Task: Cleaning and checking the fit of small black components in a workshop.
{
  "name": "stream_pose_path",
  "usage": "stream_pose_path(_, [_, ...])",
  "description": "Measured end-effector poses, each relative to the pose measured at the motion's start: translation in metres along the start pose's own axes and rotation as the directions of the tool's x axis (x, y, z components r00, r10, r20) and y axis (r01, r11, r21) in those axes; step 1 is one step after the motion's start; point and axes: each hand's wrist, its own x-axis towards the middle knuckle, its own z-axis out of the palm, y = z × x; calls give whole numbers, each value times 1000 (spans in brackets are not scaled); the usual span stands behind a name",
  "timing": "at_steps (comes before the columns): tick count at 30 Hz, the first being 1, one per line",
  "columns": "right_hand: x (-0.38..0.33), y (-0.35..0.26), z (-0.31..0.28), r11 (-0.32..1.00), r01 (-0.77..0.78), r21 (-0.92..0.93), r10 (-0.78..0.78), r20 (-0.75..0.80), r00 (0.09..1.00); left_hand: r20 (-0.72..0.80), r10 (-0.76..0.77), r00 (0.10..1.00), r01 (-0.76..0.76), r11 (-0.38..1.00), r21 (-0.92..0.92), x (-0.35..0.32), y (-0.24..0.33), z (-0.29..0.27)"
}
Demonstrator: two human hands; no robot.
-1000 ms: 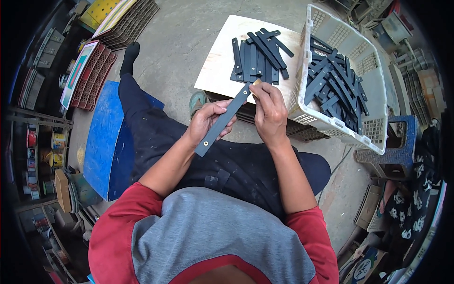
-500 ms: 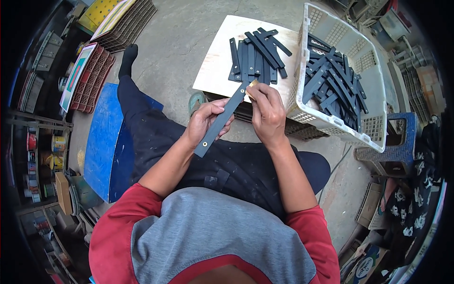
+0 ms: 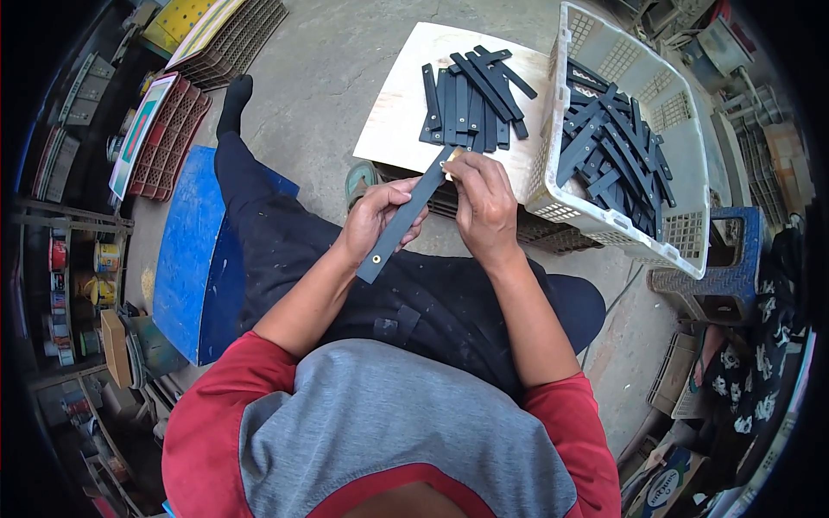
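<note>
A dark grey flat strip (image 3: 401, 223) with a brass-coloured eyelet near each end slants across my lap. My left hand (image 3: 370, 217) is closed round its middle, thumb on the upper face. Between the thumb and fingers of my right hand (image 3: 485, 203) is a small yellowish folded piece (image 3: 452, 159), perhaps sandpaper, pressed against the strip's far end. My fingers partly hide it. Just beyond, a pile of similar dark strips (image 3: 471, 104) lies on a pale wooden board (image 3: 393, 116).
To the right of the board, a white plastic crate (image 3: 596, 223) holds many more dark strips (image 3: 609, 155). A blue stool (image 3: 704, 281) is beside the crate. A blue panel (image 3: 186, 250) lies by my left leg, with a brown crate (image 3: 177, 138) beyond it.
My right hand has shifted slightly left with the yellowish piece at the strip's far end. The left hand keeps its hold, and the strip has barely moved.
</note>
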Motion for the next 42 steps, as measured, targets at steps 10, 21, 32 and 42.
stream_pose_path(10, [1,2,-1,1000,-17,-4,17,4,1000,3,1,1000,-1,1000,-20,-1,-3,-3])
stream_pose_path(21, [2,6,-3,997,-76,14,77,-52,996,1,16,1000,-16,1000,16,-2,1,3])
stream_pose_path(32, [2,7,-1,994,-105,-26,105,-34,994,-10,-8,1000,7,1000,-20,0,-4,0])
stream_pose_path(42, [7,5,-8,964,-248,99,256,-68,964,15,-6,1000,5,1000,24,-1,0,6])
